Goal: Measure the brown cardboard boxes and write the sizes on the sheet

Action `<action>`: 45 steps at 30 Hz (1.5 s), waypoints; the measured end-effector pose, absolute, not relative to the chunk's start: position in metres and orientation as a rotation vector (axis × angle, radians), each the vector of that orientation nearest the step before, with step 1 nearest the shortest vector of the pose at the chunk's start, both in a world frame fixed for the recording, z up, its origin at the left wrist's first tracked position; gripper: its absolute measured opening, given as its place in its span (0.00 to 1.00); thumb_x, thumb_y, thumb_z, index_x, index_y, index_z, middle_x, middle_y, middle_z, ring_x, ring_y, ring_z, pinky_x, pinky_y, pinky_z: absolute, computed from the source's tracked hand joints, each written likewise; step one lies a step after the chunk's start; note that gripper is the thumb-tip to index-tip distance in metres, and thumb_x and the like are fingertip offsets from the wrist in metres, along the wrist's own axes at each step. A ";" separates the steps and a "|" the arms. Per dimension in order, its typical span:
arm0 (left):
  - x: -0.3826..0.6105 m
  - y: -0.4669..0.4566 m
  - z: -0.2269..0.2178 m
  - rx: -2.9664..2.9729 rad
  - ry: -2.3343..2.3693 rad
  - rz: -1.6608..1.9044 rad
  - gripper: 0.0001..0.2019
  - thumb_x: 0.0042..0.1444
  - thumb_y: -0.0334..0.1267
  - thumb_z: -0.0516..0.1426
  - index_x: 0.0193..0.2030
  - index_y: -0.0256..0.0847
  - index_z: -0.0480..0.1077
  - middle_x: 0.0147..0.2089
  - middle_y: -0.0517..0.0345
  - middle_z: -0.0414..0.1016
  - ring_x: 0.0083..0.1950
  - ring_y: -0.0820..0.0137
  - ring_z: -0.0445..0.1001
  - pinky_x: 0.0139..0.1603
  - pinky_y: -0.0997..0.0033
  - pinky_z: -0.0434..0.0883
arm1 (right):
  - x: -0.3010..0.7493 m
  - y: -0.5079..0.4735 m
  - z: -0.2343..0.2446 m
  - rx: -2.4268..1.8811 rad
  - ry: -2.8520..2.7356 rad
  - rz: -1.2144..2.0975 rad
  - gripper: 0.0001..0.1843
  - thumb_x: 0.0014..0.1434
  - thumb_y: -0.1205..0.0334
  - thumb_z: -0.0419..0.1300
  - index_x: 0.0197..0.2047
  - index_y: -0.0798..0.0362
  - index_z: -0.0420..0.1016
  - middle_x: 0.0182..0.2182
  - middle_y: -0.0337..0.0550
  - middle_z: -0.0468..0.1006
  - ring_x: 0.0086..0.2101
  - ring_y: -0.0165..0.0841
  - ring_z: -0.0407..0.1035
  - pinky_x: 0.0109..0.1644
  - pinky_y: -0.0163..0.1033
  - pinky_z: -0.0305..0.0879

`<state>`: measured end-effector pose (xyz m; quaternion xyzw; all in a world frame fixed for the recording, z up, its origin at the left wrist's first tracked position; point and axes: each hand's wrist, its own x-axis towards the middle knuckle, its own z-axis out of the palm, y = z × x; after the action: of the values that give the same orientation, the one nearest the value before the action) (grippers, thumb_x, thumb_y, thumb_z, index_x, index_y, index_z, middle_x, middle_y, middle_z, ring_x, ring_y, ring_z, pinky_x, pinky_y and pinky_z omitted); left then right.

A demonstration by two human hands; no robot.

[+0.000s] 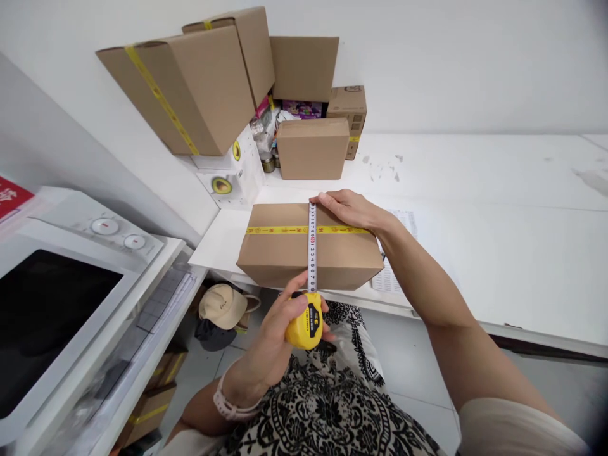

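A cardboard box (275,250) with yellow printed tape along its top sits near the front edge of the white table. My left hand (270,339), with a pale watch band at its wrist, is closed around a yellow tape measure (298,330) just in front of the box. The white measuring blade (312,256) runs out of the case and across the box top from near edge to far edge. At the far edge my right hand (351,209) pinches the blade's end against the cardboard, its other fingers resting over the box.
Large cardboard boxes (209,82) are stacked at the back left on avocado-print cartons (237,180). A smaller box (313,149) stands behind mine. Printed sheets (389,278) lie by its right side. A microwave (61,291) is at left, and a cap (223,306) is below the table.
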<state>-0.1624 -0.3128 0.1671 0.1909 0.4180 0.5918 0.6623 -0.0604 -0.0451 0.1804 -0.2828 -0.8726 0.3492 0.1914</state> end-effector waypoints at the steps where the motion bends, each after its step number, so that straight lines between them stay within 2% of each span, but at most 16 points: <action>1: -0.162 -0.313 0.167 0.429 0.944 1.334 0.28 0.59 0.48 0.61 0.65 0.42 0.65 0.41 0.54 0.74 0.34 0.67 0.76 0.41 0.58 0.79 | -0.060 -0.045 0.180 -0.794 -2.447 0.982 0.35 0.66 0.31 0.44 0.47 0.47 0.84 0.47 0.48 0.83 0.49 0.48 0.75 0.58 0.55 0.66; 11: -0.163 -0.312 0.165 0.427 0.938 1.336 0.29 0.59 0.48 0.61 0.64 0.42 0.62 0.42 0.54 0.75 0.34 0.67 0.76 0.41 0.59 0.80 | -0.060 -0.043 0.177 -0.781 -2.435 1.001 0.32 0.67 0.33 0.47 0.45 0.47 0.83 0.41 0.46 0.83 0.44 0.44 0.75 0.55 0.49 0.66; 18: -0.163 -0.310 0.168 0.430 0.944 1.344 0.26 0.60 0.47 0.60 0.62 0.40 0.63 0.41 0.54 0.74 0.34 0.68 0.76 0.40 0.60 0.80 | -0.058 -0.046 0.181 -0.767 -2.459 0.977 0.31 0.68 0.36 0.48 0.45 0.52 0.82 0.42 0.47 0.83 0.46 0.44 0.74 0.54 0.47 0.66; 24: -0.163 -0.306 0.170 0.440 0.965 1.343 0.19 0.59 0.47 0.60 0.52 0.39 0.67 0.40 0.53 0.74 0.34 0.67 0.75 0.29 0.68 0.78 | -0.062 -0.045 0.177 -0.598 -2.315 1.039 0.24 0.62 0.42 0.60 0.48 0.53 0.81 0.44 0.47 0.83 0.43 0.40 0.75 0.52 0.46 0.70; 27: -0.163 -0.308 0.166 0.520 0.964 1.316 0.16 0.59 0.46 0.61 0.49 0.41 0.68 0.41 0.52 0.74 0.36 0.67 0.75 0.27 0.71 0.76 | -0.053 -0.055 0.183 -0.537 -2.107 1.024 0.22 0.61 0.43 0.62 0.47 0.52 0.81 0.43 0.45 0.83 0.43 0.38 0.75 0.52 0.47 0.71; 30: -0.168 -0.310 0.153 0.722 0.976 1.329 0.17 0.59 0.46 0.62 0.51 0.43 0.68 0.45 0.51 0.75 0.38 0.68 0.74 0.32 0.70 0.77 | -0.027 -0.078 0.192 -0.491 -1.935 0.911 0.22 0.64 0.45 0.60 0.55 0.48 0.78 0.48 0.44 0.81 0.49 0.39 0.74 0.55 0.49 0.70; 33: -0.180 -0.311 0.133 0.925 1.099 1.454 0.18 0.59 0.46 0.62 0.54 0.45 0.68 0.48 0.50 0.75 0.41 0.67 0.75 0.36 0.69 0.78 | 0.003 -0.110 0.184 -0.483 -1.911 0.717 0.25 0.67 0.46 0.57 0.64 0.42 0.70 0.55 0.45 0.78 0.56 0.42 0.71 0.60 0.55 0.67; 36: -0.197 -0.303 0.112 1.002 1.287 1.597 0.19 0.58 0.45 0.63 0.54 0.45 0.68 0.48 0.52 0.76 0.41 0.67 0.76 0.36 0.69 0.79 | 0.019 -0.138 0.156 -0.468 -2.152 0.469 0.30 0.62 0.41 0.61 0.64 0.40 0.69 0.62 0.44 0.73 0.64 0.46 0.61 0.67 0.62 0.58; 38: -0.208 -0.290 0.103 0.989 1.370 1.679 0.19 0.57 0.44 0.64 0.53 0.46 0.68 0.47 0.54 0.76 0.40 0.68 0.77 0.35 0.70 0.79 | 0.016 -0.148 0.135 -0.484 -2.323 0.317 0.31 0.61 0.41 0.62 0.65 0.42 0.69 0.65 0.44 0.69 0.67 0.46 0.56 0.69 0.63 0.52; 42: -0.219 -0.254 0.101 0.966 1.413 1.811 0.19 0.54 0.44 0.65 0.50 0.44 0.69 0.42 0.57 0.76 0.35 0.71 0.76 0.31 0.73 0.78 | -0.019 -0.131 0.109 -0.643 -2.357 0.099 0.20 0.69 0.57 0.56 0.63 0.43 0.72 0.64 0.42 0.71 0.64 0.41 0.60 0.71 0.57 0.48; 45: -0.215 -0.238 0.106 1.040 1.376 1.800 0.18 0.54 0.44 0.65 0.49 0.44 0.69 0.42 0.57 0.76 0.35 0.71 0.76 0.31 0.72 0.78 | -0.053 -0.093 0.110 -0.708 -2.318 0.134 0.18 0.69 0.62 0.55 0.60 0.44 0.74 0.62 0.42 0.73 0.63 0.40 0.62 0.71 0.54 0.49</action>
<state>-0.2151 -0.2383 0.1058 0.3955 0.5233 0.6843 0.3185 -0.0530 -0.0932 0.1097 -0.2732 -0.8947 0.0515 0.3496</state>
